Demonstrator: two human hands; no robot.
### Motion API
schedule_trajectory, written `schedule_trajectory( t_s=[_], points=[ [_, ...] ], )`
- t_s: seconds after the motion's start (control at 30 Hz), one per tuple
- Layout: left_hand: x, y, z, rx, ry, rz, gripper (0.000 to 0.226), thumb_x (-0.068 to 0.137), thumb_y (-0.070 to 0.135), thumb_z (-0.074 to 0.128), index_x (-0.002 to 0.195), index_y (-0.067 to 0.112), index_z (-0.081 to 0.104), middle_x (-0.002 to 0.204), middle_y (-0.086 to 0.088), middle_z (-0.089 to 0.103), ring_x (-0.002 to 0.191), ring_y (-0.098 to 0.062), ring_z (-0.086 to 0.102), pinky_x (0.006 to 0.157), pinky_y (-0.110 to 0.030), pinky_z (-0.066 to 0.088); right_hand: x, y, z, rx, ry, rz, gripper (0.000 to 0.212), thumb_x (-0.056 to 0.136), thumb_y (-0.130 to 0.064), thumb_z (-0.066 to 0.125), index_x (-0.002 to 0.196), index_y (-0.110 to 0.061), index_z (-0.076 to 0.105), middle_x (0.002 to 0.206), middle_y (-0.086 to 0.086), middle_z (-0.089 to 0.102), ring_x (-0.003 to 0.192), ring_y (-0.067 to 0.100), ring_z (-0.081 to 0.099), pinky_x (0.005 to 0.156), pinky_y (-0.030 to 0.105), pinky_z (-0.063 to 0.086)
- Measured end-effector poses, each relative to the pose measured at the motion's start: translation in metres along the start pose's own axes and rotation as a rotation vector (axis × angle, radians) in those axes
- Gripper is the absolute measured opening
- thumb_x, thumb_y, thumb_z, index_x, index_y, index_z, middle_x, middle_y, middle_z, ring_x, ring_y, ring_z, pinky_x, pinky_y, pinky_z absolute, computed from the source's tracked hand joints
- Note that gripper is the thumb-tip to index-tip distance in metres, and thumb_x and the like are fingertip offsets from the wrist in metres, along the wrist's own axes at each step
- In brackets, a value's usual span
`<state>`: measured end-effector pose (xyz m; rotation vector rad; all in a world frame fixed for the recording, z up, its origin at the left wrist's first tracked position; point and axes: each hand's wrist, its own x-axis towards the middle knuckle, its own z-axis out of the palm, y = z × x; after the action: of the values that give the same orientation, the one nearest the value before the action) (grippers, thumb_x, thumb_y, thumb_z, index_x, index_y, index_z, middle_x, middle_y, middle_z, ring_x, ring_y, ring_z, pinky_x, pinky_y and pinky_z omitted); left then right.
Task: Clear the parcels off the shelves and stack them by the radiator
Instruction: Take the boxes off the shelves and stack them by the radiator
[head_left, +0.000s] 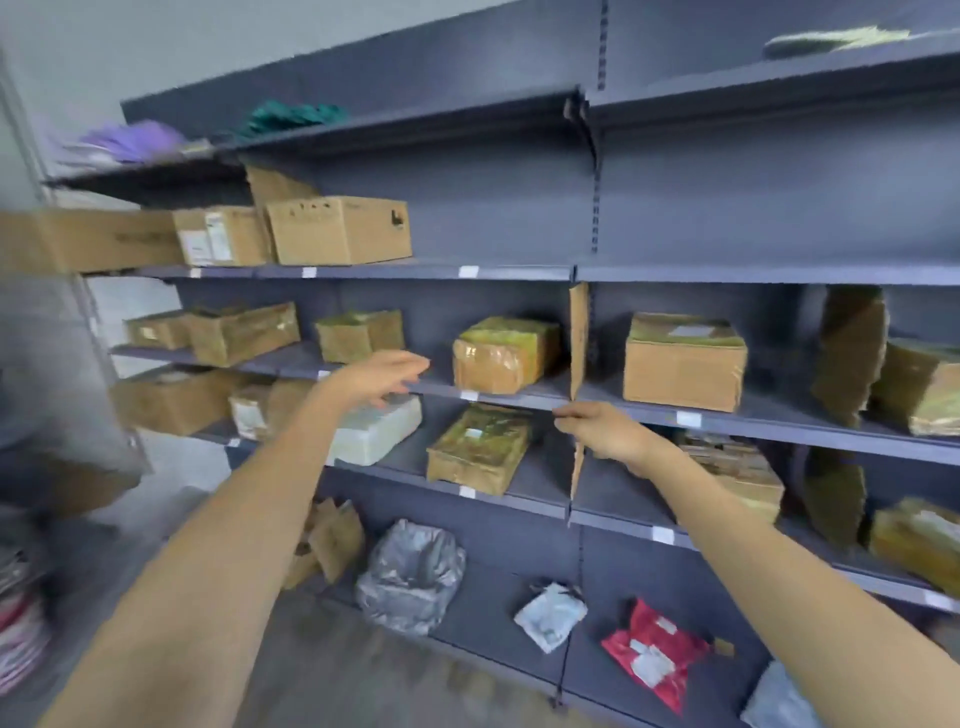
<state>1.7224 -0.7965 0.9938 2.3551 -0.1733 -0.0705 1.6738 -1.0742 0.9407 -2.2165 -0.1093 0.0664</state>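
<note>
Both hands reach toward dark grey shelves (519, 273) loaded with parcels. Left hand (376, 376) hovers with fingers loosely spread and holding nothing, in front of the edge of the middle shelf, just above a white foam-wrapped parcel (382, 434) on the shelf below. Right hand (605, 431) has its fingers curled at the front edge of that middle shelf, where an upright cardboard divider (578, 340) meets it; whether it pinches the cardboard or only touches the edge I cannot tell.

Nearest, on the bottom shelf, lie a crumpled silver bag (410, 577), a small white mailer (550, 616) and a red mailer (654, 652), set apart from one another. One shelf up, a taped brown parcel (478, 449) sits between the foam-wrapped one and the divider line, with more taped parcels to the right, partly behind the right forearm.

On the middle shelf a tape-wrapped box (504, 353) stands just left of the divider and a plain cardboard box (683, 361) stands to its right. Smaller taped boxes sit further left along the same shelf. Above, a larger open carton (340, 228) and a labelled box (221, 236) stand side by side. On the top shelf, blurred, lie a purple bundle (130, 143) and a green one (291, 117).
</note>
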Motion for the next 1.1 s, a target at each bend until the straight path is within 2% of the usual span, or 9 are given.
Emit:
schedule_trajectory(
  t_s=[0.1, 0.17, 0.3, 0.37, 0.47, 0.53, 0.63, 0.93, 1.1],
  points=[
    [-0.024, -0.077, -0.105, -0.011, 0.144, -0.079, 0.046, 0.097, 0.044, 0.038, 0.138, 0.023, 0.042, 0.138, -0.002, 0.050, 0.124, -0.020, 0.049, 0.093, -0.035, 0.041, 0.049, -0.075, 0.079, -0.005, -0.036, -0.100, 0.041, 0.098, -0.023, 0.045, 0.135, -0.007, 0.049, 0.133, 0.011, 0.052, 0.115, 0.025, 0.051, 0.076, 0.020, 0.045],
    [-0.041, -0.129, -0.158, -0.028, 0.185, -0.134, 0.046, 0.097, 0.044, 0.039, 0.137, 0.022, 0.042, 0.136, -0.003, 0.052, 0.124, -0.021, 0.049, 0.095, -0.035, 0.041, 0.077, -0.132, 0.135, -0.024, -0.086, -0.173, 0.044, 0.098, -0.023, 0.044, 0.138, -0.005, 0.045, 0.144, 0.012, 0.043, 0.127, 0.027, 0.045, 0.095, 0.028, 0.040],
    [-0.061, -0.231, -0.228, -0.088, 0.254, -0.243, 0.042, 0.097, 0.037, 0.042, 0.135, 0.018, 0.044, 0.118, -0.003, 0.059, 0.101, -0.018, 0.056, 0.082, -0.032, 0.044, 0.124, -0.227, 0.242, 0.049, -0.204, -0.267, 0.038, 0.099, -0.019, 0.043, 0.134, -0.007, 0.048, 0.120, 0.000, 0.058, 0.094, 0.012, 0.053, 0.063, 0.010, 0.043],
    [-0.061, -0.272, -0.251, -0.082, 0.248, -0.290, 0.042, 0.097, 0.037, 0.044, 0.135, 0.021, 0.044, 0.127, -0.002, 0.055, 0.111, -0.019, 0.054, 0.093, -0.036, 0.045, 0.149, -0.259, 0.288, 0.048, -0.266, -0.293, 0.036, 0.099, -0.014, 0.041, 0.132, -0.004, 0.049, 0.108, -0.003, 0.059, 0.086, 0.009, 0.052, 0.048, 0.000, 0.039],
    [-0.052, -0.324, -0.280, -0.071, 0.225, -0.360, 0.040, 0.096, 0.034, 0.047, 0.134, 0.024, 0.045, 0.135, -0.002, 0.050, 0.123, -0.021, 0.050, 0.102, -0.038, 0.040, 0.191, -0.296, 0.345, 0.000, -0.319, -0.311, 0.039, 0.099, -0.018, 0.042, 0.136, -0.007, 0.044, 0.138, 0.007, 0.047, 0.120, 0.022, 0.047, 0.075, 0.009, 0.039],
    [-0.039, -0.357, -0.298, -0.092, 0.219, -0.383, 0.038, 0.096, 0.030, 0.048, 0.133, 0.023, 0.047, 0.138, -0.002, 0.048, 0.124, -0.021, 0.049, 0.103, -0.038, 0.039, 0.222, -0.315, 0.375, -0.019, -0.340, -0.314, 0.040, 0.099, -0.020, 0.042, 0.138, -0.011, 0.044, 0.142, 0.006, 0.044, 0.123, 0.021, 0.045, 0.084, 0.021, 0.035],
    [-0.007, -0.401, -0.325, -0.087, 0.205, -0.411, 0.039, 0.097, 0.028, 0.047, 0.135, 0.021, 0.047, 0.140, -0.003, 0.046, 0.126, -0.022, 0.048, 0.102, -0.038, 0.039, 0.278, -0.336, 0.414, -0.024, -0.346, -0.330, 0.036, 0.098, -0.024, 0.043, 0.133, -0.016, 0.049, 0.137, 0.003, 0.048, 0.113, 0.019, 0.047, 0.084, 0.026, 0.035],
    [0.122, -0.499, -0.461, 0.046, 0.199, -0.450, 0.042, 0.097, 0.029, 0.046, 0.137, 0.016, 0.044, 0.142, -0.007, 0.044, 0.128, -0.026, 0.044, 0.094, -0.033, 0.041, 0.467, -0.418, 0.504, -0.022, -0.354, -0.324, 0.044, 0.098, -0.024, 0.044, 0.140, -0.012, 0.042, 0.145, 0.006, 0.042, 0.131, 0.022, 0.041, 0.100, 0.027, 0.034],
    [0.169, -0.556, -0.537, 0.064, 0.268, -0.396, 0.038, 0.098, 0.025, 0.045, 0.135, 0.016, 0.048, 0.141, -0.005, 0.045, 0.130, -0.025, 0.042, 0.095, -0.035, 0.040, 0.541, -0.478, 0.553, -0.008, -0.334, -0.380, 0.042, 0.097, -0.021, 0.042, 0.138, -0.012, 0.044, 0.143, 0.007, 0.044, 0.123, 0.021, 0.045, 0.093, 0.025, 0.034]
  ],
)
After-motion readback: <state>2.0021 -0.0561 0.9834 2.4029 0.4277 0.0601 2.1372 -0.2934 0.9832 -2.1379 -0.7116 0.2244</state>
